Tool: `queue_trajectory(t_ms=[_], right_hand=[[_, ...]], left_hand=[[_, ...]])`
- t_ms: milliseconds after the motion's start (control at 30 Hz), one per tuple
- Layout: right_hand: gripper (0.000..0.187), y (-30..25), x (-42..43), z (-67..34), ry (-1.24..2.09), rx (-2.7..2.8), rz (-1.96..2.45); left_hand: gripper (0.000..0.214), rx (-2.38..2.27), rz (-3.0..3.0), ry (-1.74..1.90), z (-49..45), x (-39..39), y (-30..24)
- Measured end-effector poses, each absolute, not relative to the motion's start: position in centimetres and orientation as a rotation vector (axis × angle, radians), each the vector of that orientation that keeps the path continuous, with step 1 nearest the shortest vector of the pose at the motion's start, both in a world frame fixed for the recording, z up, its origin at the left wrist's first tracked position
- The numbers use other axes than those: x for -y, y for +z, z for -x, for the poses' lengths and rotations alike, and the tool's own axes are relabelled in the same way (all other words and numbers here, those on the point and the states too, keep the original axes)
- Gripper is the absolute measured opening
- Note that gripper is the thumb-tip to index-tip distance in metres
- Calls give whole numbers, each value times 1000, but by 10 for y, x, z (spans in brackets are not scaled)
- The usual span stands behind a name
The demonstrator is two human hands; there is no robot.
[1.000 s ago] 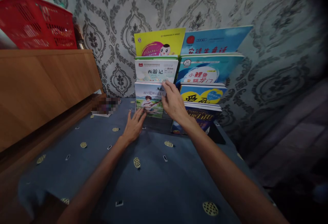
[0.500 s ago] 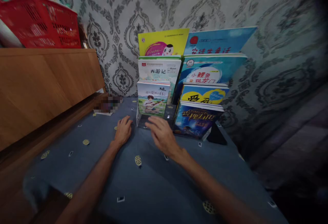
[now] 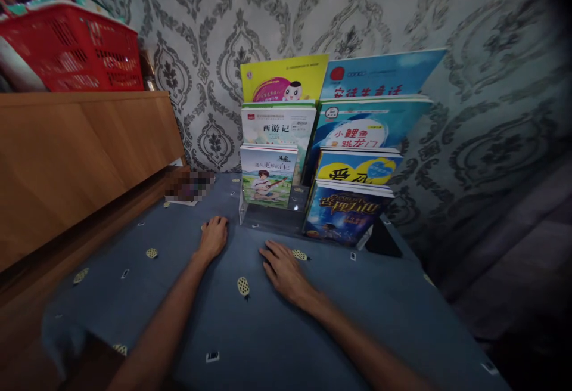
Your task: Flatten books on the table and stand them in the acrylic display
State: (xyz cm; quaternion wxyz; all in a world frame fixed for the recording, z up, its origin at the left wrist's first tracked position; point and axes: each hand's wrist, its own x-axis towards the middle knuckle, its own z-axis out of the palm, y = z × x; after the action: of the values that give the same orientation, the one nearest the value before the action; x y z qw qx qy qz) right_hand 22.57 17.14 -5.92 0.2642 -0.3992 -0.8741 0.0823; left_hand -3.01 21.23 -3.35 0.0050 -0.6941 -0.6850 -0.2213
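Note:
My left hand (image 3: 214, 238) rests on the blue cloth with its fingers loosely bent and nothing visible in them. To its right, my right hand (image 3: 283, 269) lies palm down on the cloth, fingers spread, in front of a clear display rack (image 3: 272, 217) and apart from it. Several books stand in two tiered columns in the rack. On the left, a small book with a guitar player (image 3: 268, 175) is in front of a white book (image 3: 279, 121) and a yellow book (image 3: 286, 75). A dark blue book (image 3: 344, 215) fronts the right column, with teal and blue books (image 3: 375, 123) behind.
The cloth (image 3: 179, 295) has a pineapple pattern. At the left a wooden cabinet (image 3: 84, 158) bears a red basket (image 3: 93, 51). A blurred-out item (image 3: 187, 187) lies near the cabinet's foot. Patterned wallpaper (image 3: 196, 81) rises behind the rack, and a dark flat object (image 3: 382, 241) lies at its right.
My right hand has drawn back from the front of the rack and come down onto the cloth. My left hand has shifted only slightly. The books keep their places.

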Motion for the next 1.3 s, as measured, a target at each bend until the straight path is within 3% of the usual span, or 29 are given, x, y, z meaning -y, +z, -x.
queue_trajectory(t_ms=[233, 367, 467, 1300], right_hand=[[57, -14, -194, -223, 209, 1807, 975], [68, 28, -226, -212, 132, 1602, 987], [70, 44, -249, -206, 110, 1510, 1027], [76, 53, -282, -195, 142, 1412, 1101]], left_hand=[[42, 1946, 2184, -1247, 26, -242, 1], [54, 1505, 2174, -2044, 4, -277, 48], [58, 1357, 2210, -2272, -17, -294, 68], [67, 1505, 2184, -2087, -44, -293, 66]])
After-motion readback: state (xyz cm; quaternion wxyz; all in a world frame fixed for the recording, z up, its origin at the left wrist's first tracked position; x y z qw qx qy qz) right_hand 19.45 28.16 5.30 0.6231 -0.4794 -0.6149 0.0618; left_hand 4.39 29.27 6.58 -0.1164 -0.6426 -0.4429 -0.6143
